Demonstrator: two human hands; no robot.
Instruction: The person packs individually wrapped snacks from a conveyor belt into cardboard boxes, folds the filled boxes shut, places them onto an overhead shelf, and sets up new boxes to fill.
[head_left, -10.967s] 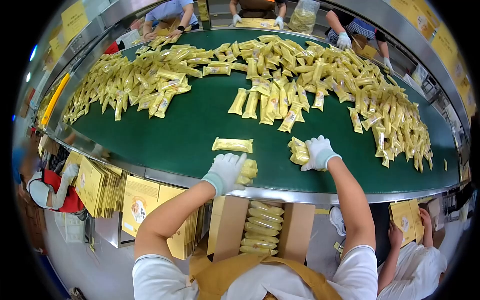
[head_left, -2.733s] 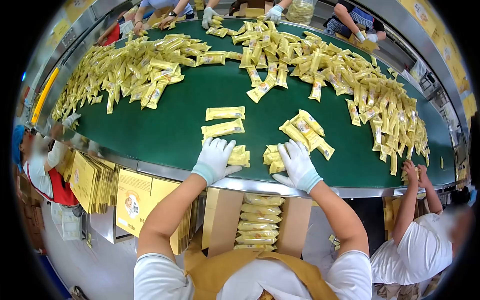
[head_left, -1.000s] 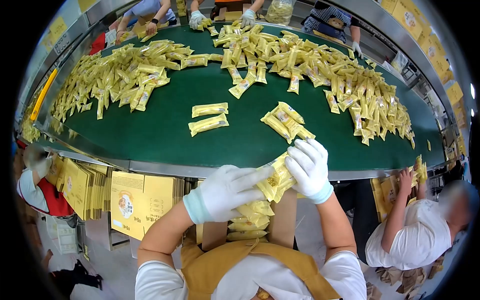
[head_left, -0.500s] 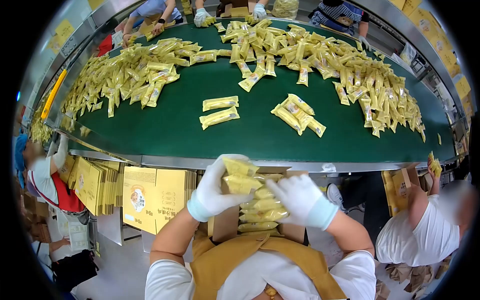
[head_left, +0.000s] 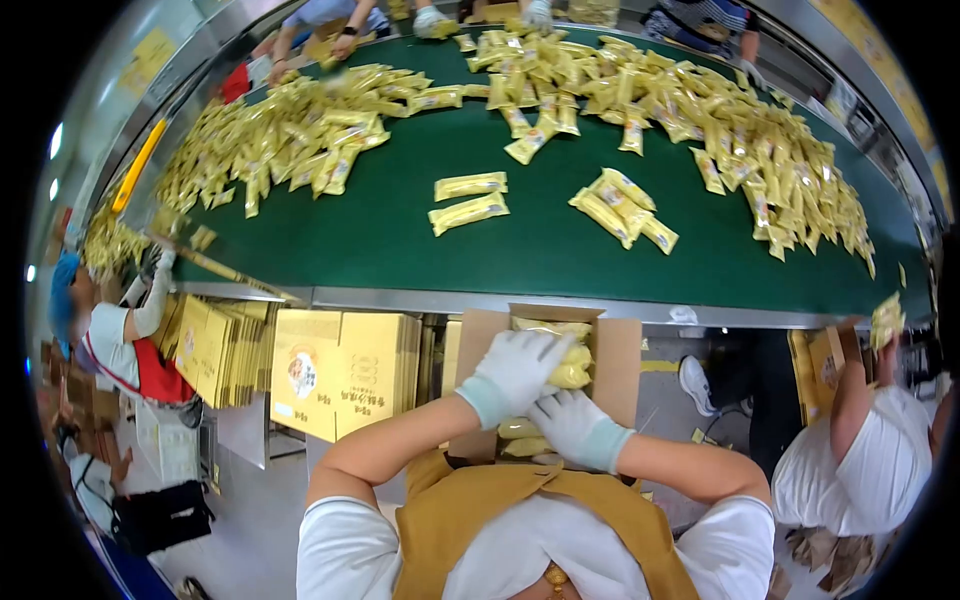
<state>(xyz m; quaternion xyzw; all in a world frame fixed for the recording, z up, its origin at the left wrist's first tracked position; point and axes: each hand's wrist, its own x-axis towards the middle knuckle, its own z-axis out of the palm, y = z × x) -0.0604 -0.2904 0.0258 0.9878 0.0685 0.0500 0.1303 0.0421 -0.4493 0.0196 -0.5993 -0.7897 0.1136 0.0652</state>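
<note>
Below my chest, an upright cardboard box [head_left: 617, 370] holds several yellow plastic-wrapped packets [head_left: 525, 445]. My left hand [head_left: 520, 372], in a white glove, reaches into it with its fingers closed over a small stack of yellow packets [head_left: 572, 367]. Close beside it, my right hand [head_left: 575, 428], also gloved, has its fingers bent and pressed together low against the left hand and the packets. The right fingertips are partly hidden, so what they grip does not show.
Ahead runs a green conveyor belt [head_left: 370, 265] with heaped packets [head_left: 300, 140] and two small groups nearer me. Folded yellow cartons [head_left: 345, 370] stand on the left. Co-workers are at the far side, at the left, and at the right, where one hand lifts packets [head_left: 886, 320].
My left hand has lowered its stack of packets into the box. My right hand has moved down and inward beside it. The camera view has shifted slightly.
</note>
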